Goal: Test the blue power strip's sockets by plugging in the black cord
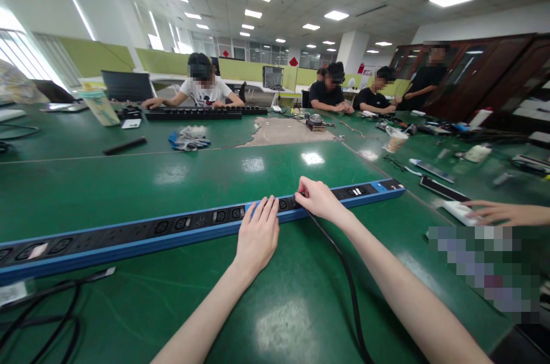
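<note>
A long blue power strip [146, 246] with a black face and several sockets lies across the green table. My left hand [258, 232] rests flat on it near the middle, fingers stretched over its top. Just to the right, my right hand [317, 199] is closed around the plug of a black power cable [344, 263], at one of the strip's sockets. My fingers hide most of the plug, so how deep it sits cannot be seen. The cable hangs from my grip and runs toward the table's near edge.
Coiled black cables [64, 318] lie at the near left. Gloves [189, 139], a black bar [124, 146] and a cup [99, 105] are farther back. Another person's hand [494, 213] reaches over a white object [458, 212] at right. Several people sit across the table.
</note>
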`<state>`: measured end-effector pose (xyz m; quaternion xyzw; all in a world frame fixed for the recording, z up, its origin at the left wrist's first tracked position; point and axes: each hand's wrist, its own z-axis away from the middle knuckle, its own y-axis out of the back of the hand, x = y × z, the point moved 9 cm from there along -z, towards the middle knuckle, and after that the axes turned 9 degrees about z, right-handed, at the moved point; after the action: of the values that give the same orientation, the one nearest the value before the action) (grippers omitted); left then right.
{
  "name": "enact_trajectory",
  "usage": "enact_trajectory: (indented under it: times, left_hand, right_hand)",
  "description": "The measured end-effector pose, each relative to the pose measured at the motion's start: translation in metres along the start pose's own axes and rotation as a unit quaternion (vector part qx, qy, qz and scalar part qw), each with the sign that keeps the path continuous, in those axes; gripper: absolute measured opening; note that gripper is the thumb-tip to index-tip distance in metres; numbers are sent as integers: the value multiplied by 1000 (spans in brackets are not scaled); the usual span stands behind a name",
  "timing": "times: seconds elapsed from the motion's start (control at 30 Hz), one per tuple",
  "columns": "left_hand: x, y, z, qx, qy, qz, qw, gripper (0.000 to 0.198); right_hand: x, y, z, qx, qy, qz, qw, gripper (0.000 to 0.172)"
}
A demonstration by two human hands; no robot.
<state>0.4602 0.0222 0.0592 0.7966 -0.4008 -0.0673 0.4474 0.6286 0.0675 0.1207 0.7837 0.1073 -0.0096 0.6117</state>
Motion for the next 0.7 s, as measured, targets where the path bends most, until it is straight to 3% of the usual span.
enact_trajectory:
  times: [0.33,0.53,0.7]
  left_hand:
    - [-19,7,1,22,41,-9,999,62]
    - [-19,7,2,24,41,-10,999,61]
    - [-17,9,1,19,38,-40,998,60]
  right_hand:
    - [-16,-9,6,-4,7,78,997,12]
    - [-23,-8,16,-7,9,115,993,18]
    - [-19,-9,6,-30,22,90,995,13]
